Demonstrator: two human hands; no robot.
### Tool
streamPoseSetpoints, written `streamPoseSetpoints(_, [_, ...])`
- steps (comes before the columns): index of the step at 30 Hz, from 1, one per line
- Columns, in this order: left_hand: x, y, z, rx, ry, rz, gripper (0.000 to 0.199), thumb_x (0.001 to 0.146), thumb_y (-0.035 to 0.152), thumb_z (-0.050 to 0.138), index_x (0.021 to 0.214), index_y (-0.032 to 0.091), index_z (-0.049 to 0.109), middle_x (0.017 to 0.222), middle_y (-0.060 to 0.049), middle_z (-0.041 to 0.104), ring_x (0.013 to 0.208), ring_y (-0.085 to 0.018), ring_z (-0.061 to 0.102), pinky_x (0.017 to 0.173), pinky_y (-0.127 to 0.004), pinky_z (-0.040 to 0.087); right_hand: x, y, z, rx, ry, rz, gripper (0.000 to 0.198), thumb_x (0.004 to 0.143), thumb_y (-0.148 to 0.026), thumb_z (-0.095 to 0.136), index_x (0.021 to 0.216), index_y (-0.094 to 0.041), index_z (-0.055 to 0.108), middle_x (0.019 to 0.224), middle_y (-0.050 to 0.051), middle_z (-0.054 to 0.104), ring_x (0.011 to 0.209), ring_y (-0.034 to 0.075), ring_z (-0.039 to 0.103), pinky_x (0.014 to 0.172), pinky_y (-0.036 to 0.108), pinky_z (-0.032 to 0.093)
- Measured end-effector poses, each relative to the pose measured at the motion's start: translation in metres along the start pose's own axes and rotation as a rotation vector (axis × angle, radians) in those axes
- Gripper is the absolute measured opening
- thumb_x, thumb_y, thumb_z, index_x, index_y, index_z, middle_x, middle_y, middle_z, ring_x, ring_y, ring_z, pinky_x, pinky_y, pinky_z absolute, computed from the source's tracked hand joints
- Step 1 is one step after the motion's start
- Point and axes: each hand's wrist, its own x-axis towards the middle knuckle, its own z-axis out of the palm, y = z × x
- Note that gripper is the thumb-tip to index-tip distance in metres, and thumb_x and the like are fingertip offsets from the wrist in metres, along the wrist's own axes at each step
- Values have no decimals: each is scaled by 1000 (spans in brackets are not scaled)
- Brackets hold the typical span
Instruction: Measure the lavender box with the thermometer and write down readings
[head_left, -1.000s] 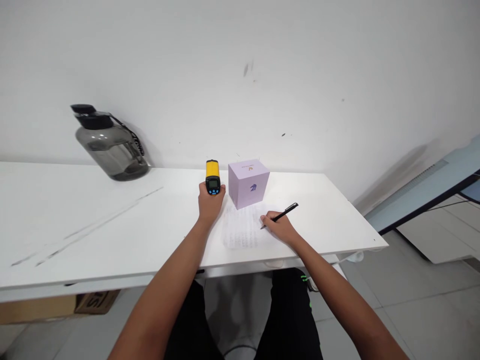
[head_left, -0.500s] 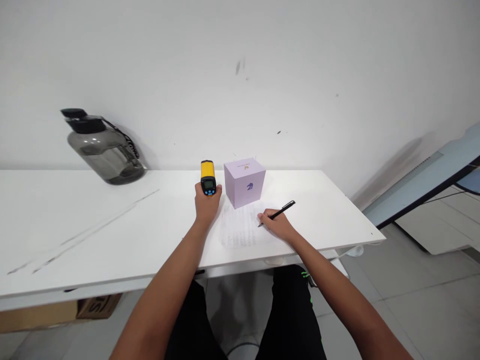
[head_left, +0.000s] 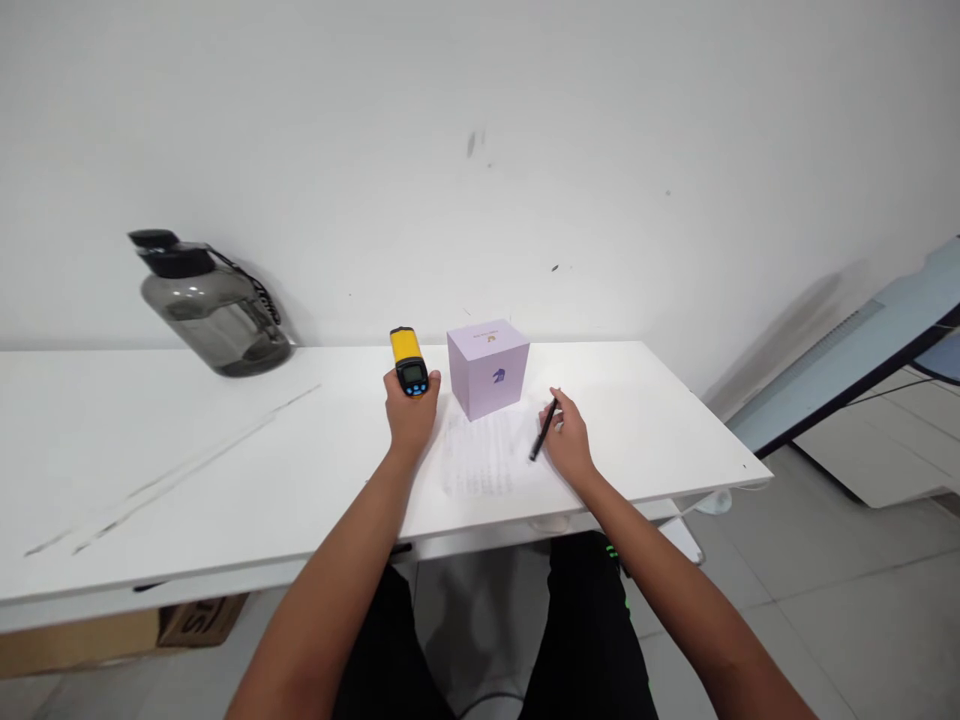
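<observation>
The left hand (head_left: 409,412) grips a yellow thermometer gun (head_left: 407,362) at frame centre; the right hand (head_left: 568,440) holds a black pen (head_left: 543,430) over paper (head_left: 484,460) on the white table (head_left: 225,470), beside a lilac box (head_left: 487,366). A grey jug (head_left: 210,310) stands at left against the white wall (head_left: 480,150).

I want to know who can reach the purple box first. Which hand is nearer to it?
Left, though only slightly. The left hand, holding the yellow thermometer, is just left of the purple box. The right hand, holding the pen, is in front and to its right.
</observation>
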Motion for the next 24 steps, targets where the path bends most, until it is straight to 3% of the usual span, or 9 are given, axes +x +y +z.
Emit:
streamPoseSetpoints(6, [-8,4,-5,-145,64,80,50,76,44,70,110,24,40,93,-2,60,78,-16,61,75,-33,52,9,15,6,25,30,192,63,91,-31,43,151,-12,42,129,19,64,91,25,65,96,45,50])
streamPoseSetpoints(10, [-11,3,-8,-233,28,159,48,80,38,62,115,23,34,92,-4,59,80,-19,63,76,-37,54,10,17,7,67,41,252,64,90,-31,45,152,-13,43,123,16,69,92,26,69,93,42,53])
streamPoseSetpoints(13, [-15,7,-14,-150,18,238,44,79,38,64,111,24,38,100,-8,61,87,-23,65,82,-43,54,15,15,7,34,10,253,61,90,-30,46,147,-11,49,117,16,72,99,27,70,93,41,53])
streamPoseSetpoints(17, [-35,32,-21,-58,-128,417,32,82,44,63,105,25,51,110,-13,63,99,-28,66,88,-47,55,34,5,6,-91,-89,223,52,84,-22,55,134,-9,62,116,19,71,115,32,65,102,43,47])
streamPoseSetpoints(21, [-65,67,-18,-2,-418,443,42,76,51,71,104,23,57,100,-10,70,93,-29,70,80,-44,56,53,-10,-1,-86,-146,204,60,71,-14,66,131,-12,63,104,17,73,106,33,67,96,44,49])
streamPoseSetpoints(24, [-78,87,-7,28,-616,433,53,71,50,79,113,26,58,105,-7,73,98,-28,70,84,-42,56,53,-26,-19,186,-225,134,68,73,-24,68,140,-20,55,107,11,72,95,26,68,85,40,54])
